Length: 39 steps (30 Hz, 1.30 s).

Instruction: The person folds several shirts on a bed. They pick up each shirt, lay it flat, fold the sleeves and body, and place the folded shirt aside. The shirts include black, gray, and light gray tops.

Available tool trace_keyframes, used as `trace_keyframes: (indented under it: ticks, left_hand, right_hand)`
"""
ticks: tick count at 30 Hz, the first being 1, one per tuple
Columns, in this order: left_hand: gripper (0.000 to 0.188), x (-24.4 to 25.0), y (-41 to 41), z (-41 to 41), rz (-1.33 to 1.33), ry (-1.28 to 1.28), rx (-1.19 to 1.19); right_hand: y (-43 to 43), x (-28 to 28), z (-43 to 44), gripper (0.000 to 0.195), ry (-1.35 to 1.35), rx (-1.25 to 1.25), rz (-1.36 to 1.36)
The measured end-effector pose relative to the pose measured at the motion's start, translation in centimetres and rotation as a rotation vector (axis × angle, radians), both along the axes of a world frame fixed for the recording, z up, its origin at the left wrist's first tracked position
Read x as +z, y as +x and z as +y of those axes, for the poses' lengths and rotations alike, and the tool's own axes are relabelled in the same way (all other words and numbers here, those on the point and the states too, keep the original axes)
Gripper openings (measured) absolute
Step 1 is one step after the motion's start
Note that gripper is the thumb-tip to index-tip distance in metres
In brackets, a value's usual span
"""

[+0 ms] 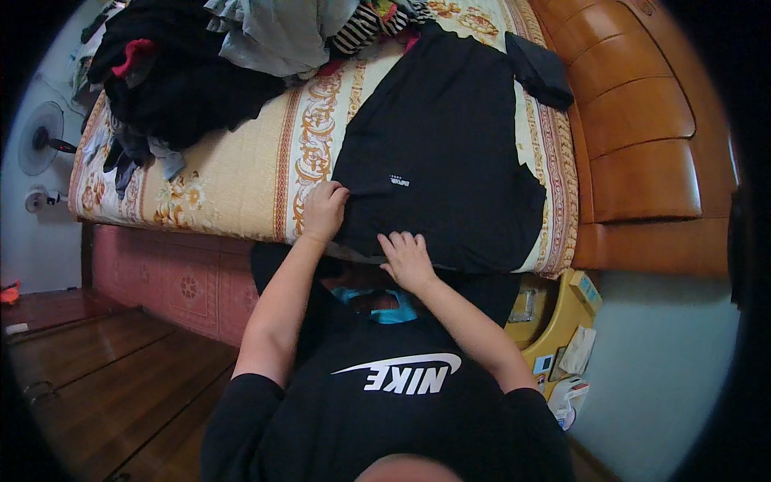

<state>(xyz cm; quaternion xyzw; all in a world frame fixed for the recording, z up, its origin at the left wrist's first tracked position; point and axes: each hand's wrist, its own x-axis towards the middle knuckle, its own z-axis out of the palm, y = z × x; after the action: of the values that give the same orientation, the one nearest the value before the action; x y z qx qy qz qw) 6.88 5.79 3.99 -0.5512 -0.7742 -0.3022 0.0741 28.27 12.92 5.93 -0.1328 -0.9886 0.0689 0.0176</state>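
A black T-shirt with a small white print lies spread on the patterned bed cover. My left hand is at the shirt's left edge, its fingers bent and closed on the black fabric. Near the shirt's close edge, at the bed's side, my right hand rests on the fabric with its fingers spread. A folded dark garment sits beside the shirt at the upper right, against the headboard side.
Piled clothes cover the upper left of the bed, with a grey garment and a striped one beside them. A brown padded headboard stands at right. A yellow bedside cabinet is at lower right, a fan at far left.
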Motion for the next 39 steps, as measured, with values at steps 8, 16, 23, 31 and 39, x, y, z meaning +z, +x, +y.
trace_keyframes:
  ticks: [8,16,23,31,39]
  left_hand:
    - [0.019,-0.7,0.1,-1.4,0.164,-0.154,-0.324]
    - [0.030,1.4,-0.8,0.3,-0.292,-0.009,-0.052]
    - [0.017,1.2,-3.8,3.9,-0.469,-0.238,0.203]
    - [0.025,2.2,-6.1,5.7,-0.600,-0.117,0.397]
    - [0.031,0.1,-9.3,12.4,-0.387,-0.287,0.509]
  right_hand:
    - [-2.3,0.2,2.6,0.020,-0.741,-0.430,0.289]
    - [-10.7,-1.1,6.5,0.022,-1.385,-0.880,0.245]
    - [-8.6,-1.5,6.0,0.009,-1.331,-0.875,0.689]
    - [-8.7,-2.6,6.8,0.012,-1.300,-0.880,0.506]
    - [-8.6,-3.1,7.6,0.011,-1.444,-0.898,0.498]
